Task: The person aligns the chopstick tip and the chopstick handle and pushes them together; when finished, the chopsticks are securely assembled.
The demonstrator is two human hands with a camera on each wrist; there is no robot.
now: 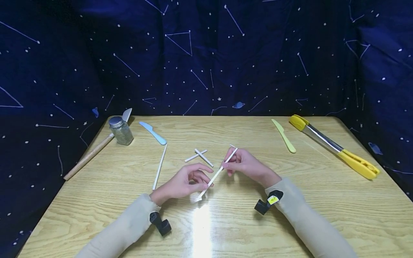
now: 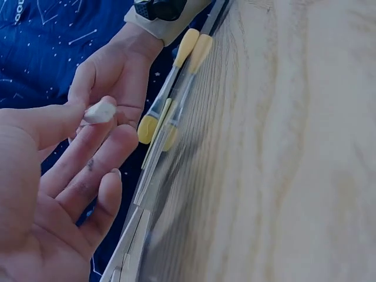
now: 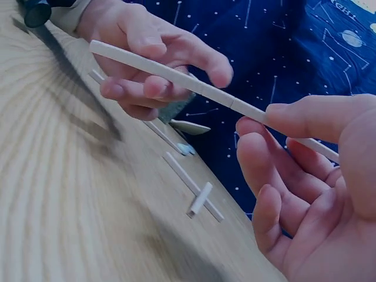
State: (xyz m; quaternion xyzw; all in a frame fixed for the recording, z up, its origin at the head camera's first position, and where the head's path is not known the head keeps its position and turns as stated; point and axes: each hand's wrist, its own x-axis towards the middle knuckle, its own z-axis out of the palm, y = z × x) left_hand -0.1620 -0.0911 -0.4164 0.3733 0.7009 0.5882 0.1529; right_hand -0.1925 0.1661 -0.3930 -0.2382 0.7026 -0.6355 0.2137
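A long, thin white stick [image 1: 215,176] slants between my two hands over the table. Near its upper end, my right hand [image 1: 245,165] pinches it between thumb and fingers. My left hand [image 1: 185,182] holds the lower end, with thumb and fingertips on either side. In the left wrist view the tip of the stick [image 2: 100,112] pokes out by my left thumb. Fine cross lines mark the stick [image 3: 170,75] in the right wrist view. Two shorter white sticks [image 1: 204,158] lie crossed on the table just beyond my hands. Another white tip [image 1: 232,146] shows behind my right fingers.
Left of my left hand lies another long white stick [image 1: 159,167], below a blue knife [image 1: 153,133]. A glass jar [image 1: 121,132] with a metal lid stands against a wooden-handled spatula [image 1: 93,153]. On the right lie a green knife [image 1: 284,137] and yellow-ended tongs [image 1: 335,147].
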